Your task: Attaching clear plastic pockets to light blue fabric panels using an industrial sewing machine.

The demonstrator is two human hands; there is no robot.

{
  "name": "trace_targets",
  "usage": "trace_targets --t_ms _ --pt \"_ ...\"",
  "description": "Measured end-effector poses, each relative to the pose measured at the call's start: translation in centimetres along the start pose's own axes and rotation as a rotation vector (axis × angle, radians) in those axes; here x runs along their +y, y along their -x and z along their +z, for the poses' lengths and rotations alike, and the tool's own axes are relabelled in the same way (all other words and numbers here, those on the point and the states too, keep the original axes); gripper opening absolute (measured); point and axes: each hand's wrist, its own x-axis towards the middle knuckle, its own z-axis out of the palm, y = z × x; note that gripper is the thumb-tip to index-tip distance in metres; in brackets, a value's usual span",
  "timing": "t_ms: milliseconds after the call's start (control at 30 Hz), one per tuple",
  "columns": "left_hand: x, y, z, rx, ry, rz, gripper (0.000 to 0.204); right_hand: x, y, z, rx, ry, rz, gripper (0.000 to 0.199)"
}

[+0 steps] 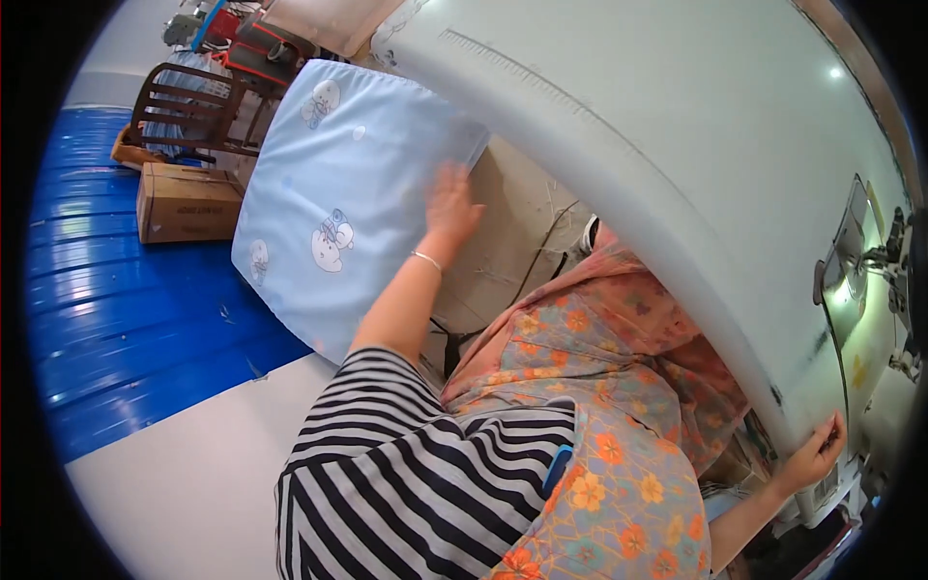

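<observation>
Pale-blue printed cloth (pixel 377 184): white bear figures, single piece or stack not determinable; lies under and to the left of the left fingers, support mostly hidden.

Left fingers (pixel 449 181): blurred, extended over the cloth's right edge, thumb standing apart, nothing gripped; contact cannot be told.

Right fingers (pixel 837 423): well apart from the left, bent at the table's near edge; something dark shows between them, too small to identify, so a pinch cannot be confirmed.

Step in hand, as judged: tending the cloth at the left side, either smoothing it or reaching to take it up; the blur leaves this undecided.

Next move, as judged: lifting would call for the left fingers to close on the cloth's edge, with the right free to guide it onto the table.

Bracelet (pixel 426 258): thin, silvery, on the wrist just behind the left fingers.

Table (pixel 667 106): pale, ruled scale along its surface; right of the left fingers, beside the right.

Sewing machine (pixel 887 256): metal parts only, beyond the right fingers.

Floral apron (pixel 599 464): between both sets of fingers.

Cardboard box (pixel 188 208): left of the left fingers, past the cloth.

Wooden chair (pixel 184 97): farther out, behind the box.
</observation>
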Motion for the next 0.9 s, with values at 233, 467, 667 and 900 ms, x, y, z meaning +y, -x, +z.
trace_targets --t_ms 233,467,667,900 --pt "-8.0 0.1 3.8 -0.017 -0.134 -0.109 0.066 0.6 -0.7 -0.1 0.006 0.118 -0.022 0.024" --pt "-16.7 0.6 2.0 0.439 0.09 -0.105 0.021 1.7 -0.2 1.1 0.04 0.027 -0.038 0.018" --pt "-13.5 -5.6 -18.1 0.787 1.826 -0.251 0.037 0.1 0.7 1.6 0.086 -0.039 -0.112 0.012" --pt "14.6 -11.0 -32.2 0.686 1.069 0.357 0.038 -2.9 0.1 2.7 -0.03 -0.173 -0.009 0.013"
